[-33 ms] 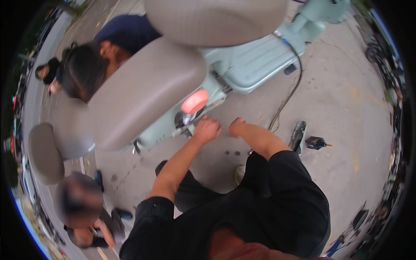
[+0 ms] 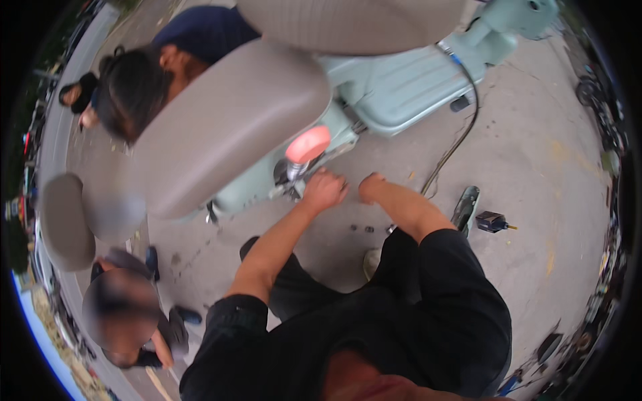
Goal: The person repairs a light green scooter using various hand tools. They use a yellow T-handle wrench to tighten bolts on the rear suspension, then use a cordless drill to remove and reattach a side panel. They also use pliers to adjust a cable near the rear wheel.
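A pale green scooter (image 2: pixel 409 90) with a taupe seat (image 2: pixel 244 127) stands in front of me. My left hand (image 2: pixel 326 189) is closed beside its lower side, close to a metal part (image 2: pixel 294 170) under a pinkish-red round piece (image 2: pixel 308 144). A short gap to the right, my right hand (image 2: pixel 371 188) is curled closed over the ground, near the left one. Whatever either hand holds, if anything, is hidden by the fingers.
A black hose (image 2: pixel 461 134) with a blue fitting hangs from the scooter's footboard to the ground. To my right are a dark boxy object (image 2: pixel 491 222) and a long green-black piece (image 2: pixel 466 208). One person (image 2: pixel 137 93) leans behind the seat; another (image 2: pixel 124 321) crouches at lower left.
The whole view has shifted slightly, so the scooter sits a little higher and further right. Both hands stay closed in nearly the same place.
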The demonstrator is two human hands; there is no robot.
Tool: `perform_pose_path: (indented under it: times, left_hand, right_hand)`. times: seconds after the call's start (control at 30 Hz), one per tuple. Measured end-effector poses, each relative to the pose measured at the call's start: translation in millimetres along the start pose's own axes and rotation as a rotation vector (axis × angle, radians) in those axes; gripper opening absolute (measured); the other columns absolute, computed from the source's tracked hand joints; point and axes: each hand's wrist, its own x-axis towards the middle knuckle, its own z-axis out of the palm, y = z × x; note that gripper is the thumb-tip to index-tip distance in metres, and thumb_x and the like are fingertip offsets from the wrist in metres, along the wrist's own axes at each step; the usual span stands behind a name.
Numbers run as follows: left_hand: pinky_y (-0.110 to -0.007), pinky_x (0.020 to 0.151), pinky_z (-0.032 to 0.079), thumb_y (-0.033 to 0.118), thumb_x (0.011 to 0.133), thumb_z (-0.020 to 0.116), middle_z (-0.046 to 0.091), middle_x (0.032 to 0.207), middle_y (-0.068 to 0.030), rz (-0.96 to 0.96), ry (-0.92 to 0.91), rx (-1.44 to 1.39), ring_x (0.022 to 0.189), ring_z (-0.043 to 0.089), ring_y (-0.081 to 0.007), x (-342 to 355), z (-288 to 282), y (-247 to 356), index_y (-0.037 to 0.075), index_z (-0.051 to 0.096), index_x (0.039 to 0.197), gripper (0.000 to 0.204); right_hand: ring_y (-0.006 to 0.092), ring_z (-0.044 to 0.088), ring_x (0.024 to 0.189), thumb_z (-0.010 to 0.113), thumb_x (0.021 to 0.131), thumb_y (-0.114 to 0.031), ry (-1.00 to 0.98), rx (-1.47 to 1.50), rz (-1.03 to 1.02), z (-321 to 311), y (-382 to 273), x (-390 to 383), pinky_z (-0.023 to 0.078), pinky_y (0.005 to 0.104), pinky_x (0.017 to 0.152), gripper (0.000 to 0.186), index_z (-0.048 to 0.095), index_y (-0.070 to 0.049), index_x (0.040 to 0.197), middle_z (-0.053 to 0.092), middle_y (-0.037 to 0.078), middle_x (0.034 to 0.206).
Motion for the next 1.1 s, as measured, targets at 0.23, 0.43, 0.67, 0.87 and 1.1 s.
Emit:
perform_pose_path:
  times: [0.23, 0.43, 0.67, 0.87, 1.1]
  left_hand:
    - [-0.04, 0.076, 0.047, 0.026, 0.083, 0.066, 0.064, 0.067, -0.0106, -0.025, -0.037, -0.027, 0.069, 0.064, -0.0275, -10, 9, -2, 0.009, 0.065, 0.071, 0.021]
    - [-0.039, 0.078, 0.049, 0.024, 0.083, 0.067, 0.065, 0.068, -0.0106, -0.06, -0.146, 0.107, 0.068, 0.064, -0.0293, -6, 11, 7, 0.01, 0.067, 0.072, 0.018]
    - [-0.045, 0.105, 0.041, 0.014, 0.083, 0.068, 0.06, 0.123, -0.0133, -0.027, 0.002, 0.146, 0.122, 0.053, -0.0284, -33, 5, 30, 0.008, 0.064, 0.109, 0.027]
    - [-0.046, 0.118, 0.031, 0.018, 0.085, 0.072, 0.025, 0.16, -0.0143, -0.144, -0.265, 0.206, 0.148, 0.025, -0.0323, -96, -35, 47, 0.01, 0.03, 0.153, 0.081]
    - [-0.04, 0.117, 0.033, 0.021, 0.085, 0.071, 0.027, 0.159, -0.0167, -0.207, -0.273, 0.163, 0.148, 0.026, -0.0334, -110, -38, 56, 0.002, 0.028, 0.152, 0.082]
  right_hand:
    - [0.0254, 0.07, 0.081, 0.074, 0.078, -0.023, 0.107, -0.146, -0.081, 14, -23, 3, 0.056, 0.044, 0.065, 0.021, 0.073, -0.011, 0.095, 0.072, 0.006, 0.091]
    - [0.0214, 0.063, 0.056, 0.07, 0.082, -0.019, -0.122, -0.427, 0.011, 6, -69, 33, 0.048, 0.0382, 0.055, 0.008, 0.069, -0.011, 0.085, 0.067, 0.003, 0.075]
    - [0.0212, 0.062, 0.058, 0.062, 0.09, -0.029, -0.13, -0.585, 0.006, 10, -65, 43, 0.044, 0.0396, 0.056, 0.019, 0.066, -0.012, 0.083, 0.065, 0.003, 0.074]
    - [0.0269, 0.063, 0.06, 0.07, 0.082, -0.015, 0.134, -0.186, -0.049, 2, -34, -3, 0.046, 0.0399, 0.053, 0.013, 0.072, -0.008, 0.092, 0.069, 0.008, 0.081]
    - [0.0202, 0.063, 0.059, 0.075, 0.074, -0.012, 0.205, -0.184, 0.022, 15, -25, -4, 0.046, 0.0354, 0.048, 0.012, 0.073, -0.011, 0.086, 0.067, 0.002, 0.077]
